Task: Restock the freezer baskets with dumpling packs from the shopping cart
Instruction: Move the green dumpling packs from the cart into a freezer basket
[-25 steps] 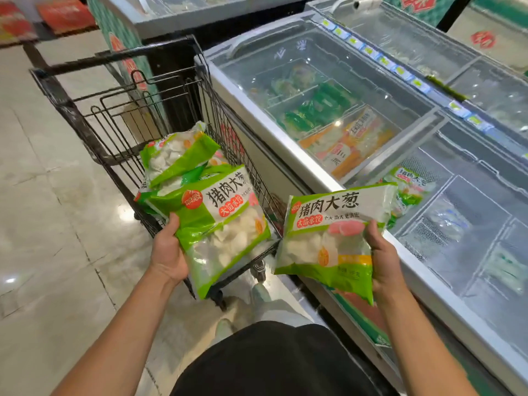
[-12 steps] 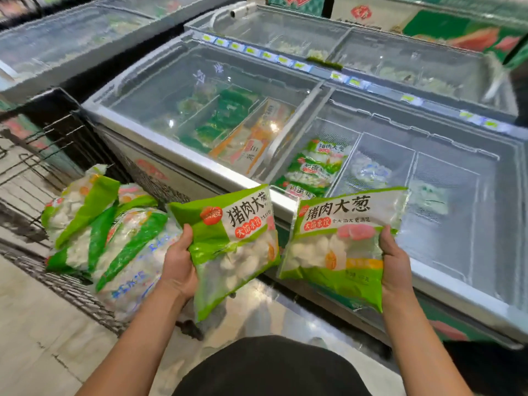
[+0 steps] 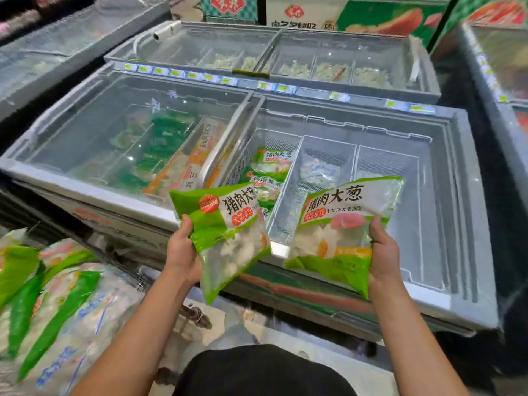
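2 dumpling packs are being carried at once here, 1 per hand. The left hand (image 3: 183, 250) is wrapped around the lower left edge of the left pack (image 3: 225, 238), thumb on the front, so that pack hangs tilted off to the right of the hand. The right hand (image 3: 384, 250) is clamped on the right edge of the right pack (image 3: 343, 227), which spreads out to the left of that hand and is held flatter.

Both packs are held just over the near rim of the freezer (image 3: 445, 298), whose lid looks slid open on this side. Straight ahead of the hands, the wire baskets (image 3: 328, 150) can be seen: the 1 beyond the left hand already has similar green packs (image 3: 270, 170) stacked in it, the middle 1 holds a few pale bags, and the 1 beyond the right hand looks nearly bare.

Probably best if matching packs get lowered onto the green stack, label up, 1 hand at a time, rather than dropped. An edge grip lets frozen contents slump, so support underneath would help. More stock (image 3: 57, 304) is left down beside the left arm.
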